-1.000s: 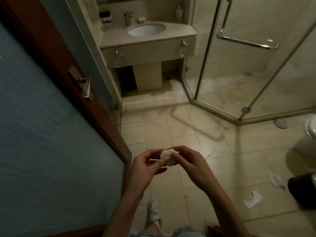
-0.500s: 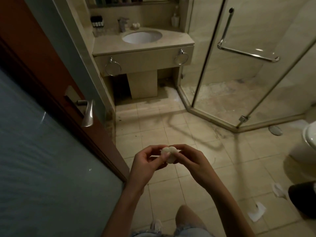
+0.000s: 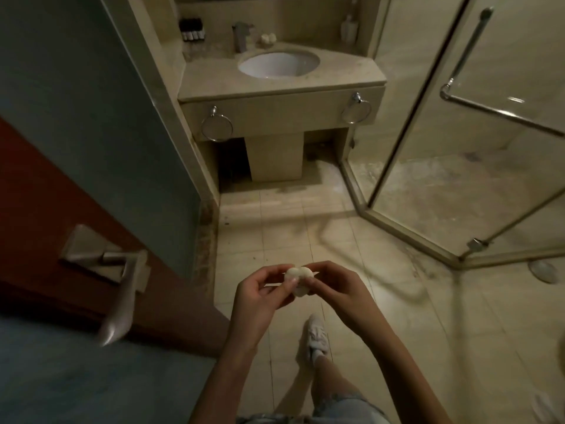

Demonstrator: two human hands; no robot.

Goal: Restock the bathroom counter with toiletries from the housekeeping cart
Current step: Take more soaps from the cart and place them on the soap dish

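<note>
Left hand (image 3: 260, 296) and right hand (image 3: 334, 289) kept pinching small white toiletry (image 3: 300, 278) together; vanity counter (image 3: 214, 87) loomed nearer than before

Wht toiletry (image 3: 299, 280), wht basin (image 3: 278, 64), beige counter (image 3: 351, 73) & floor tiles (image 3: 443, 332), red-brn door (image 3: 46, 194), wht shoe (image 3: 318, 335).

Glossy metal towel ring (image 3: 216, 127), matt stone counter (image 3: 336, 73), glass shower door (image 3: 458, 133).
</note>
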